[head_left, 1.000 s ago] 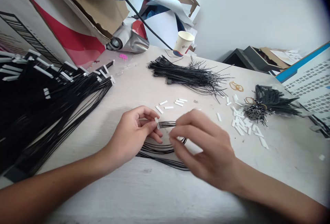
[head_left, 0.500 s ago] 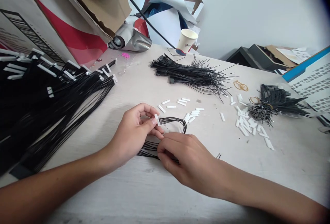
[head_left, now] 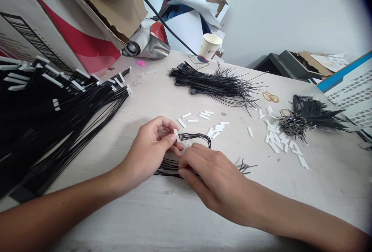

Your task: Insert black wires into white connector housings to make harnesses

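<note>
My left hand (head_left: 155, 145) pinches a small white connector housing (head_left: 176, 135) between thumb and fingers. Several thin black wires (head_left: 193, 135) run out of the housing to the right and loop back towards my right hand. With its fingers drawn together, my right hand (head_left: 207, 172) is on the black wires just below the loop; its fingertips hide the exact grip. More of the same strands lie on the table under both hands. Loose wire tips (head_left: 247, 166) stick out past the right wrist. Loose white housings (head_left: 216, 129) lie just beyond the hands.
Wired black bundles with white housings (head_left: 78, 85) fill the left side. At the back lie a black wire bundle (head_left: 215, 83) and a paper cup (head_left: 210, 47). To the right are a housing pile (head_left: 276, 138), rubber bands (head_left: 270, 96) and another wire bundle (head_left: 308, 114).
My right hand has shifted slightly to the right and its fingers have changed position. More loose wire tips show beyond its wrist. My left hand still pinches the housing in nearly the same place.
</note>
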The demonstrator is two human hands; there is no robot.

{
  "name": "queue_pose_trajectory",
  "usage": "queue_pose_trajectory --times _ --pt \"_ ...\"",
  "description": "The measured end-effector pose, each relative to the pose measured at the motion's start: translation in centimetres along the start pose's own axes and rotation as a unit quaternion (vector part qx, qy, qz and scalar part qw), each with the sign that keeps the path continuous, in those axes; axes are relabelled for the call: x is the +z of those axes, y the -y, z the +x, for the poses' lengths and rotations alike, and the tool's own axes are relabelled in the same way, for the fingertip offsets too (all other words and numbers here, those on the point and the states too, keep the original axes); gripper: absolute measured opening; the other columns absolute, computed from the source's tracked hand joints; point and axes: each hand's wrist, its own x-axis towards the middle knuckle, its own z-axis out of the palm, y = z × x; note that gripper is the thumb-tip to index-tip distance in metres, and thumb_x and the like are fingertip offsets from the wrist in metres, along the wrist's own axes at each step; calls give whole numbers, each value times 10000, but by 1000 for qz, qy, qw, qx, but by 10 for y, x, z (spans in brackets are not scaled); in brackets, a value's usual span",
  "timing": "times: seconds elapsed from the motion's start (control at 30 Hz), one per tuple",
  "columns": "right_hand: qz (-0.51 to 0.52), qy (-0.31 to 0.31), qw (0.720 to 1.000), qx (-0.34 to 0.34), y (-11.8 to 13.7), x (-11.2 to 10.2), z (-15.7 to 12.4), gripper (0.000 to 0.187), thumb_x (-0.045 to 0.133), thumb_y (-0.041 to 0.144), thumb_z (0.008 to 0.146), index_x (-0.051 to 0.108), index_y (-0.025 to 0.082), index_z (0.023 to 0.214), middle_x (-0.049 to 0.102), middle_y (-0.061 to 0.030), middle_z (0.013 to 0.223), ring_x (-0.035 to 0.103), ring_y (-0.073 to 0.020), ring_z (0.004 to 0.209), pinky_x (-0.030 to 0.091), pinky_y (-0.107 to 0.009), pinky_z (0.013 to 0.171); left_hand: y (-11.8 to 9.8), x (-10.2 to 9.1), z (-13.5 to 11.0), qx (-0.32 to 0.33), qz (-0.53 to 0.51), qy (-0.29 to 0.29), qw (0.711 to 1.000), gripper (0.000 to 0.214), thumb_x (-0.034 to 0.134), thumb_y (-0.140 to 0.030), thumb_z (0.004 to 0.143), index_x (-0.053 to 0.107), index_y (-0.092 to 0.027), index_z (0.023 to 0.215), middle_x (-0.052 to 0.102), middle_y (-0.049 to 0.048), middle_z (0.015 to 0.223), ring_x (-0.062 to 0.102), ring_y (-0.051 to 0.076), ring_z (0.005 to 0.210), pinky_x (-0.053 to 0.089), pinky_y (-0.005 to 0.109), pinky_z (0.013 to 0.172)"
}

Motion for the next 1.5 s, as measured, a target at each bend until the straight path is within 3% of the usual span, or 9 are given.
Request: queue_pose_trajectory --times 0.23,0.43,0.6,0.73,1.0,1.17,1.23,1.37,1.5 --pt "141 139 977 82 -1 -48 -10 142 546 98 866 589 214 935 552 33 724 469 -94 627 379 -203 564 0 -1 0 -7 8 5 1000 32 564 -154 876 554 -176 896 655 -18 679 640 115 589 525 256 636" --pt "435 146 888 4 -22 -61 -13 189 663 161 820 584 189 990 494 29 693 447 -89 578 386 -198 504 0 1 1 -14 -2 5 1000 40 580 -152 873 553 -170 895 653 -16 657 640 115 571 518 246 617" --pt "71 22 996 -43 -20 -56 -13 159 530 68 898 635 175 952 594 -37 777 521 -130 683 419 -244 589 -1 1 1 -9 -13 -7 1000 50 585 -127 861 557 -168 864 623 -29 687 651 119 587 526 249 606" --pt "172 62 971 -154 -10 -56 -15 126 545 85 919 623 179 951 650 -29 799 586 -117 708 464 -232 632 -2 0 1 -17 4 1 1000 48 551 -119 883 545 -166 877 646 -18 659 639 110 569 523 243 617" --pt "205 -11 975 -79 -10 -66 -19 106 602 111 898 654 193 856 653 -24 752 598 -110 645 478 -218 582 -3 -1 1 -12 -7 1 1000 48 570 -133 875 543 -174 874 642 -21 672 649 124 585 529 258 617" --pt "269 55 961 -43 -2 -72 -26 87 644 132 873 688 184 819 665 -12 707 615 -96 621 498 -180 576 -2 -1 1 -11 1 3 1000 45 570 -141 874 543 -177 869 661 -12 661 642 123 570 522 261 623" --pt "331 77 940 -14 -3 -73 -31 128 594 173 915 719 183 888 665 -20 714 585 -73 547 488 -154 519 -2 -1 1 -12 2 3 1000 42 570 -146 873 542 -177 869 662 -10 664 642 124 572 521 263 623" --pt "520 131 844 -18 -11 -76 -38 235 516 220 963 738 212 1039 657 -30 751 514 -42 410 412 -124 358 -2 -1 0 -10 2 8 1000 38 572 -154 872 542 -177 878 671 -3 657 639 131 561 515 270 621" --pt "461 51 883 -71 -23 -80 -34 179 654 212 883 752 268 1022 656 -18 751 587 -87 524 480 -179 448 -1 -2 0 -12 12 5 1000 37 573 -169 879 546 -178 903 675 -2 664 644 131 569 512 267 625"
